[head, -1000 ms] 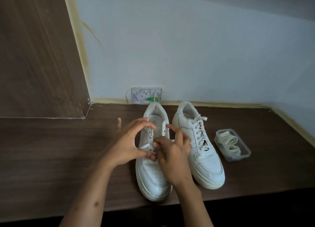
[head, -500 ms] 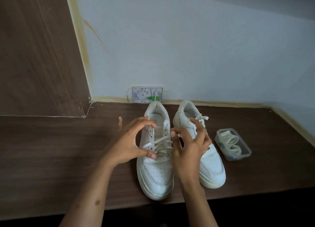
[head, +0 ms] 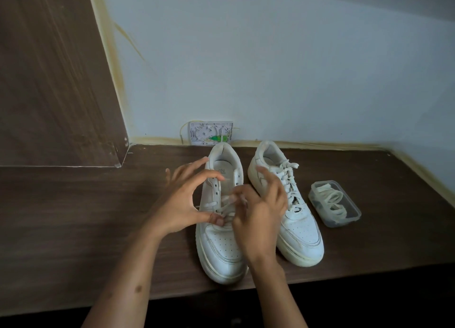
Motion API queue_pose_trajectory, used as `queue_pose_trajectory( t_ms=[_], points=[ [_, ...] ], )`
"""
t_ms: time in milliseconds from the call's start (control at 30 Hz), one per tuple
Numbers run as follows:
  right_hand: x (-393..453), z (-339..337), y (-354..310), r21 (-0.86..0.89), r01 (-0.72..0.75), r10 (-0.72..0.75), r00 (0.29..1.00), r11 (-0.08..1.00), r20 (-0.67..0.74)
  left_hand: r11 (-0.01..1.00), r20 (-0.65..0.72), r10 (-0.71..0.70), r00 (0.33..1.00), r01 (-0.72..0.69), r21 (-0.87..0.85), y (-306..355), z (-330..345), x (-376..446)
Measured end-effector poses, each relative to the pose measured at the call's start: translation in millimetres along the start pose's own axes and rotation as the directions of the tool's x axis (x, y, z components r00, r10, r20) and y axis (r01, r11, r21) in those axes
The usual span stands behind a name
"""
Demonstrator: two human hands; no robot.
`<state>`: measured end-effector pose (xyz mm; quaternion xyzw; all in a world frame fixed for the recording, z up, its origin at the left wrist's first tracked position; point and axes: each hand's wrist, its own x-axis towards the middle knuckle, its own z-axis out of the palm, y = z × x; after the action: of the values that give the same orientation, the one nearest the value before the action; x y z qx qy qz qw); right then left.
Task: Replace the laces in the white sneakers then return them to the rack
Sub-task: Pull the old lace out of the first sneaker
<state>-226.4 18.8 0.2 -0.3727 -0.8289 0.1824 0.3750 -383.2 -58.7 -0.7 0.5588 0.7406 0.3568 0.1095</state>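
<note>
Two white sneakers stand side by side on the dark wooden shelf (head: 73,229), toes toward me. The left sneaker (head: 221,251) has a white lace (head: 222,205) threaded only through its lower eyelets. My left hand (head: 184,202) arches over its left eyelet row, with the thumb pressing on the lace crossing. My right hand (head: 261,212) is over the tongue; its blurred fingertips pinch the lace. The right sneaker (head: 301,231) is fully laced, and my right hand hides part of it.
A clear plastic box (head: 352,215) holding loose white laces sits right of the sneakers. A white wall plate (head: 210,133) with a green part is behind them. A brown wooden panel (head: 49,81) rises at the left. The shelf's front edge runs just below the toes.
My right hand pulled the lace out to the right, then came back over the left sneaker's tongue. My left hand has stayed in place on the eyelets.
</note>
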Motion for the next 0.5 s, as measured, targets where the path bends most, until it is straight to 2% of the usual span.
queue_pose_trajectory(
  t_ms=[67, 100, 167, 267, 367, 433, 500],
  points=[
    [4, -4, 0, 0.062, -0.099, 0.110, 0.969, 0.993, -0.221, 1.000, 0.003, -0.007, 1.000, 0.007, 0.002, 1, -1, 0],
    [7, -6, 4, 0.081, -0.126, 0.144, 0.947, 0.989, -0.288, 1.000, 0.005, -0.012, 1.000, 0.012, 0.006, 1, -1, 0],
    [11, -7, 12, 0.072, -0.145, 0.161, 0.934, 0.987, -0.319, 1.000, 0.003, -0.014, 1.000, 0.014, 0.016, 1, -1, 0],
    [9, -7, 16, 0.109, -0.146, 0.169, 0.956, 0.983, -0.240, 1.000, 0.008, -0.013, 1.000, 0.013, 0.011, -1, 0, 0],
    [9, -10, 12, 0.137, -0.041, 0.060, 0.989, 0.990, -0.135, 1.000, 0.013, -0.015, 1.000, 0.015, -0.005, 0, 0, 1],
    [8, -10, 10, 0.055, 0.052, -0.052, 0.999, 0.997, 0.002, 1.000, 0.010, -0.019, 1.000, 0.019, -0.013, 1, 0, 1],
    [4, -5, 9, -0.037, 0.098, -0.091, 0.982, 0.994, 0.166, 1.000, 0.010, -0.018, 1.000, 0.018, -0.011, 1, 0, 2]
  ],
)
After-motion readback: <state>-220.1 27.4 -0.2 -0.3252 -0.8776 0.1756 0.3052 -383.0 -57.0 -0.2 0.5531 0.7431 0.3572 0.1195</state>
